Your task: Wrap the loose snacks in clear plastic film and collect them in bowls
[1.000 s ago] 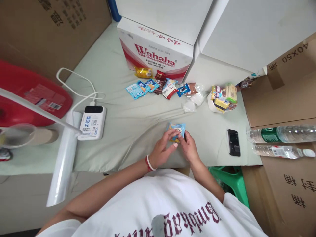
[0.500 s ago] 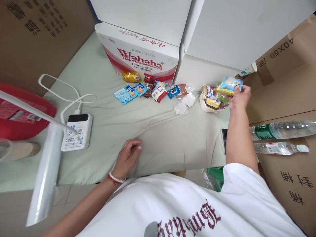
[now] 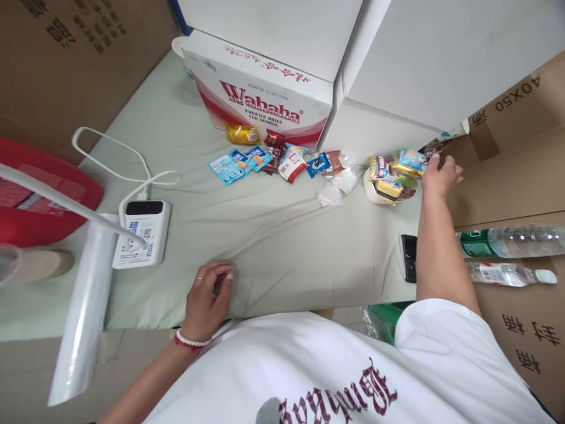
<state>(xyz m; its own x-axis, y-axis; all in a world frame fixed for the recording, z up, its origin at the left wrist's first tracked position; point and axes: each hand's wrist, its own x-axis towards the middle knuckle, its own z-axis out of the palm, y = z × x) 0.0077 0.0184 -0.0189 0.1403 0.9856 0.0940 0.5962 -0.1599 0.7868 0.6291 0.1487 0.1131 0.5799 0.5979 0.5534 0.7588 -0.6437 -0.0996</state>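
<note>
Two white cartons (image 3: 410,65) at back of green-sheeted desk (image 3: 273,235). Wahaha box (image 3: 260,100) beside them, loose snack packets (image 3: 273,160) in front. Snack pile (image 3: 395,174) at right; right hand (image 3: 439,175) just beside it, grip apart, empty. Left hand (image 3: 207,300) rests on desk near edge, fingers loosely curled, holding nothing.

Snack pile (image 3: 396,174) rt of loose packets (image 3: 273,160), phone (image 3: 409,266) nearer.

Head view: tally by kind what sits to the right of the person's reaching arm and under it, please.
Water bottles: 2, one with a green label and one with a white cap
Phone: 1, dark, part hidden by the arm
Total: 3
</note>
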